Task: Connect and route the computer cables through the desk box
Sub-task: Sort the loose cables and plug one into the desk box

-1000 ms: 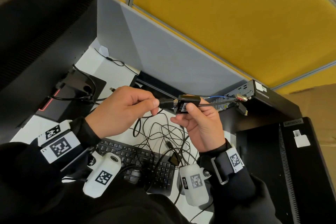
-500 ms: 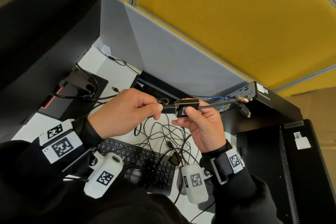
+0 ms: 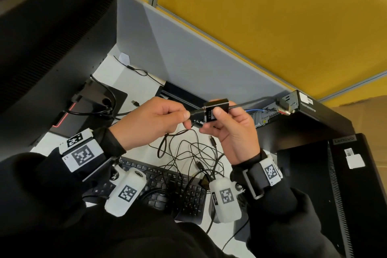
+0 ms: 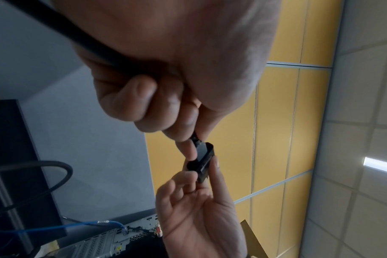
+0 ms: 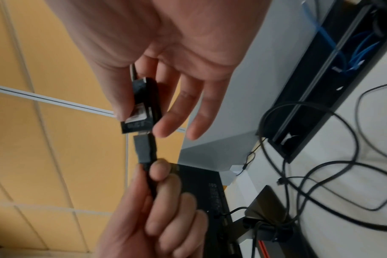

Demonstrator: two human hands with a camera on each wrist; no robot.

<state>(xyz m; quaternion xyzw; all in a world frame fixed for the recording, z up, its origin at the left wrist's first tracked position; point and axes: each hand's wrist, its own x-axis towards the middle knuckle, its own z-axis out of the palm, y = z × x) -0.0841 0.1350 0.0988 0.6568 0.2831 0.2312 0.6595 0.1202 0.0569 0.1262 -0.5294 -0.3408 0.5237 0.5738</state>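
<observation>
My right hand pinches a small black adapter box between thumb and fingers; its thin lead runs right to the small desktop computer. My left hand pinches a black cable plug, whose tip meets the adapter's left end. In the right wrist view the plug sits just under the adapter, its metal tip at the port. The left wrist view has the adapter between both hands. The desk box is an open black slot behind my hands, with blue cables inside.
A large monitor stands at the left on its base. Below my hands a tangle of thin black cables lies over a black keyboard. At the right is a black tower case, and a grey partition runs along the back.
Both hands have risen a little with the plug and the adapter still held. The plug now sits tighter against the adapter's end.
</observation>
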